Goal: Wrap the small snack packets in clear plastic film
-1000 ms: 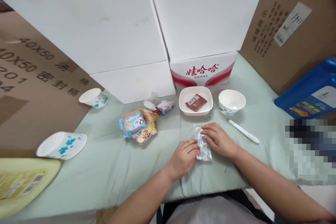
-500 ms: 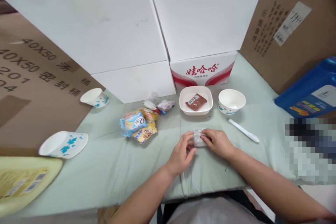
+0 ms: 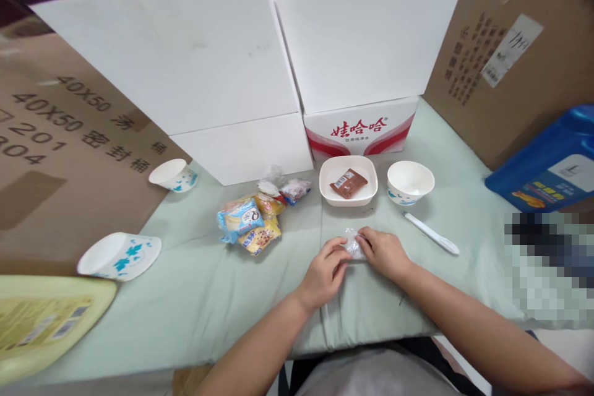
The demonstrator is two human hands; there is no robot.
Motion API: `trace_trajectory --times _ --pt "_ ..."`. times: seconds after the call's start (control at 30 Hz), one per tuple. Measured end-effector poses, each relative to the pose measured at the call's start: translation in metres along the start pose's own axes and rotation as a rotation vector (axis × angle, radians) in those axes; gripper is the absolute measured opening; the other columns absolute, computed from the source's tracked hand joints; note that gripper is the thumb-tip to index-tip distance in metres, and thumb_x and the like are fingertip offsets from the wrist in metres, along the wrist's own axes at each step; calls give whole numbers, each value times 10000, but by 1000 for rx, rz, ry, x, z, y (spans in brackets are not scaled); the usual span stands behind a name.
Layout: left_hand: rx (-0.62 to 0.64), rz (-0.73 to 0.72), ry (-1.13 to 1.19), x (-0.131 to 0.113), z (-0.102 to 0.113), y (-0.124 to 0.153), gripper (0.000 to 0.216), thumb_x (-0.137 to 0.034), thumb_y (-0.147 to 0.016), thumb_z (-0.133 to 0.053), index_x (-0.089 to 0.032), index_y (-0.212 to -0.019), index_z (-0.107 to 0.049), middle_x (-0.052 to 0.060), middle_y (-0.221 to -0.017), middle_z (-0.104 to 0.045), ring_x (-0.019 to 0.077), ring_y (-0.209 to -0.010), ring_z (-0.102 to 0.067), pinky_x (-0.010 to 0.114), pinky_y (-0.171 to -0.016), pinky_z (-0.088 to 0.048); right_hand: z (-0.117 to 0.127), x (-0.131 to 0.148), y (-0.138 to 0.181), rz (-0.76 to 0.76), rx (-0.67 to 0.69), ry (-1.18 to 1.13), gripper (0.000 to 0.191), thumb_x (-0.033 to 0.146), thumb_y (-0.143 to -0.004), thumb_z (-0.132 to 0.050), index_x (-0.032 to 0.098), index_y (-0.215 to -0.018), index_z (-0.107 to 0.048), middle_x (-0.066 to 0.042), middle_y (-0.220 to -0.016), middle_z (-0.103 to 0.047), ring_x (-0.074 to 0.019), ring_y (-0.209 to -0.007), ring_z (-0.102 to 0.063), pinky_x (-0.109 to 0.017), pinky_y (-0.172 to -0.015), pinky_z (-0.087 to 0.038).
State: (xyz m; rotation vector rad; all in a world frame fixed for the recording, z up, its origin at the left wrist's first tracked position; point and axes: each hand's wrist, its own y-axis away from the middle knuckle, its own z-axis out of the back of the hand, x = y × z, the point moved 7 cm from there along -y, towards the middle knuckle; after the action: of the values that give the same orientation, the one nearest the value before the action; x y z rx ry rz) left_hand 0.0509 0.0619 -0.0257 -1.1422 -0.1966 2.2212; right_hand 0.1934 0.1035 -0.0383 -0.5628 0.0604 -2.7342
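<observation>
A small piece of crinkled clear plastic wrap (image 3: pixel 354 245) lies low over the green cloth, between my two hands. My left hand (image 3: pixel 326 271) pinches its left edge with the fingertips. On the other side, my right hand (image 3: pixel 386 253) has thumb and fingers closed on the right part and hides some of it. Just beyond the hands stands a white square bowl (image 3: pixel 325 198) with a brown packet (image 3: pixel 349 184) lying in it. A white utility knife (image 3: pixel 431 233) rests to the right of my right hand.
Several wrapped snacks (image 3: pixel 250 223) are piled left of the hands. Paper bowls stand at the right (image 3: pixel 411 182) and left (image 3: pixel 174 175); another (image 3: pixel 120 255) lies tipped. White boxes (image 3: pixel 362 130) wall the back. A blue bottle (image 3: pixel 547 161) and yellow bottle (image 3: pixel 51 322) flank the table.
The plastic was flatter and squarer; now it is bunched up. My left fingers have moved in and closed on its edge. The camera view has shifted slightly.
</observation>
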Motion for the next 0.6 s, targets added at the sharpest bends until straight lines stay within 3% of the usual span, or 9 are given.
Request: trace_trajectory --times 0.17,0.37,0.5,0.6 --pt "76 -39 -179 2 -11 -1 399 -54 -874 -466 -173 -1246 -546 140 -1309 -536 250 -1187 -525 467 -991 -495 5 0 3 40 -160 59 201 285 -959 -451 198 -955 -632 -69 -891 -696 -201 -811 -646 -286 -692 -437" --pt "124 -43 -307 -3 -16 -2 452 -48 -870 -451 -157 -1303 -523 142 -1345 -539 255 -1135 -525 470 -957 -499 11 -8 -2 7 -246 30 200 251 -944 -461 171 -1038 -619 -93 -910 -680 -226 -799 -629 -335 -689 -483" --pt "133 -9 -391 -4 -16 -3 442 -77 -869 -473 -189 -1290 -546 115 -1337 -569 260 -1064 -537 490 -915 -494 21 10 6 252 -344 -16 239 191 -927 -459 183 -1077 -645 -137 -1055 -650 -269 -1013 -580 -440 -886 -484" --pt "81 -13 -333 -4 -10 -4 364 -90 -869 -481 -185 -1199 -602 104 -1260 -619 246 -1036 -545 458 -901 -499 8 25 10 422 -231 -34 339 136 -909 -463 178 -1215 -605 -134 -1159 -643 -252 -1096 -564 -444 -951 -479"
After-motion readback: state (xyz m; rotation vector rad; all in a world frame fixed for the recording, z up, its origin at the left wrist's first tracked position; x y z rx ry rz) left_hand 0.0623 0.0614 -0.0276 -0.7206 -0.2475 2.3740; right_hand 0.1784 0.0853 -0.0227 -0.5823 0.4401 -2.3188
